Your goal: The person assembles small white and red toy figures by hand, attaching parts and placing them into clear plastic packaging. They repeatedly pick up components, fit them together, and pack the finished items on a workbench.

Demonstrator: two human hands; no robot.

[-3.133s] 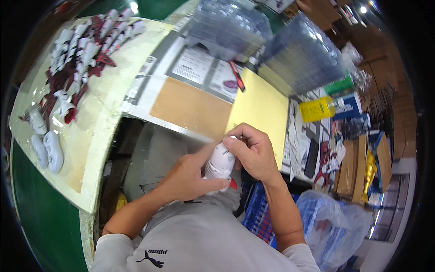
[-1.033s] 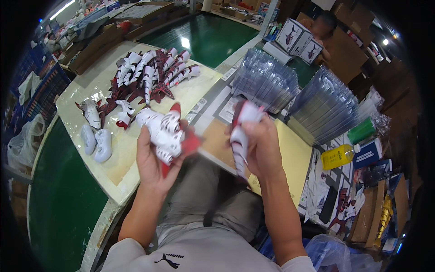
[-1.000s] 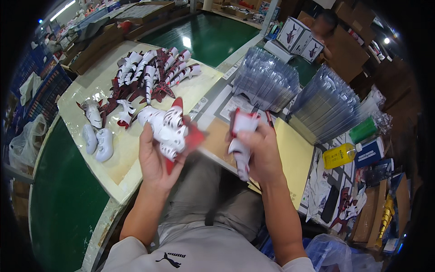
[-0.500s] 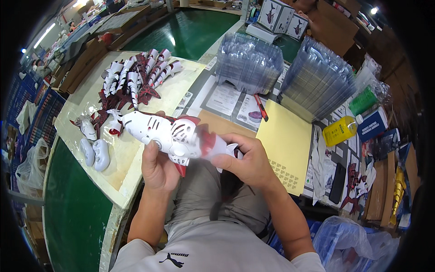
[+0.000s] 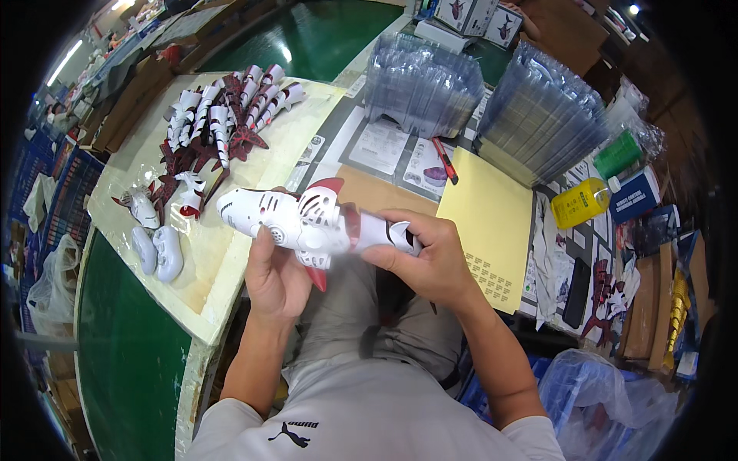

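I hold a white toy shark [image 5: 265,213] with red fins across my lap, its head pointing left. My left hand [image 5: 274,280] is closed around the shark's body from below, the thumb pressed near a round grille on its side. Around the white tail section [image 5: 374,230], my right hand [image 5: 432,257] closes with thumb and fingers. Where the body meets the tail, a reddish band shows, slightly blurred. To the left on the pale board lie a pile of white and dark red segmented tails [image 5: 221,115], another shark head piece [image 5: 141,206] and two white controllers [image 5: 167,253].
Two stacks of clear plastic trays [image 5: 542,115] stand at the back. Before them lie a red cutter [image 5: 444,160] and a yellow sticker sheet [image 5: 492,223]. At right are a yellow liquid bottle [image 5: 582,203], a black phone [image 5: 575,292] and more tail parts [image 5: 603,303].
The shark has turned about its length, so its upper red fin stands out more and its head lies more level. Both hands keep their hold and have shifted slightly right.
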